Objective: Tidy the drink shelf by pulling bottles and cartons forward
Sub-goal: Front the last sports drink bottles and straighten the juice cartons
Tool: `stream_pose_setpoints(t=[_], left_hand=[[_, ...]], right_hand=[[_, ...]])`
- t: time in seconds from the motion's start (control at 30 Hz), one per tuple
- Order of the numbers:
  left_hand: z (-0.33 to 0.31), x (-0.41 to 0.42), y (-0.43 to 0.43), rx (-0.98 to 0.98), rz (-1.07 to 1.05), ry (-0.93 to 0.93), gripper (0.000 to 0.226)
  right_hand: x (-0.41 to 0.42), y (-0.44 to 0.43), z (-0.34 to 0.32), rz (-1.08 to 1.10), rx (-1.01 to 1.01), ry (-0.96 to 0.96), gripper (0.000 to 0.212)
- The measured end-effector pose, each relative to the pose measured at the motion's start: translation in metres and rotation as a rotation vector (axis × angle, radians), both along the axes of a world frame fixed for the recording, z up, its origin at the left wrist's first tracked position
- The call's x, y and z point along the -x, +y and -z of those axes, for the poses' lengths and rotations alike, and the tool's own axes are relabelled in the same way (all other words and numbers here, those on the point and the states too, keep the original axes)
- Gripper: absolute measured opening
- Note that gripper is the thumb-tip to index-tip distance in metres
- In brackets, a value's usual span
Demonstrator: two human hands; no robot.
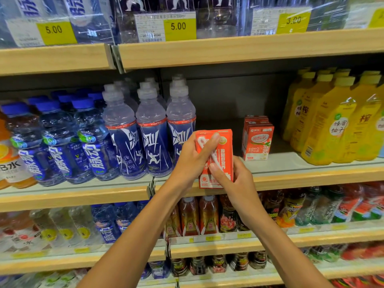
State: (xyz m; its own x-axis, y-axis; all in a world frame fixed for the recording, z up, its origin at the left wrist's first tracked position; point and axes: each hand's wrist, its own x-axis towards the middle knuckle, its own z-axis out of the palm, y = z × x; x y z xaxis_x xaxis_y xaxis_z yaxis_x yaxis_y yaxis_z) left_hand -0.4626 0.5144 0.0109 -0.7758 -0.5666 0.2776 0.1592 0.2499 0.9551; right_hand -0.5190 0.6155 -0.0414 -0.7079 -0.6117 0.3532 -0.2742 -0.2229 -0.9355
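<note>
A shop shelving unit [249, 48] fills the view, its boards stacked in tiers, each fronted with a pale wood-coloured edge. The middle shelf [291, 162] has a light grey deck and a dark grey back panel [224, 96] behind it. Yellow price tags [179, 28] sit behind clear plastic along the top tier, and smaller yellow labels [213, 238] line a lower edge. Metal joints [116, 57] split the boards. The light is bright and even.

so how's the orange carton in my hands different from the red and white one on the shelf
The bright orange-red cardboard carton is gripped by the left hand and right hand at the front of the grey shelf; the red-and-white cardboard carton stands untouched further back. The first's face is mostly orange; the second's is white lower down. Both are upright rectangular boxes.
</note>
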Motion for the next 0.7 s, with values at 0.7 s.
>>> stream_pose_setpoints(t=[0.7], left_hand=[[-0.005,0.013,0.007,0.065,0.013,0.0,0.056]], right_hand=[[0.023,0.009,-0.006,-0.058,-0.016,0.03,0.057]])
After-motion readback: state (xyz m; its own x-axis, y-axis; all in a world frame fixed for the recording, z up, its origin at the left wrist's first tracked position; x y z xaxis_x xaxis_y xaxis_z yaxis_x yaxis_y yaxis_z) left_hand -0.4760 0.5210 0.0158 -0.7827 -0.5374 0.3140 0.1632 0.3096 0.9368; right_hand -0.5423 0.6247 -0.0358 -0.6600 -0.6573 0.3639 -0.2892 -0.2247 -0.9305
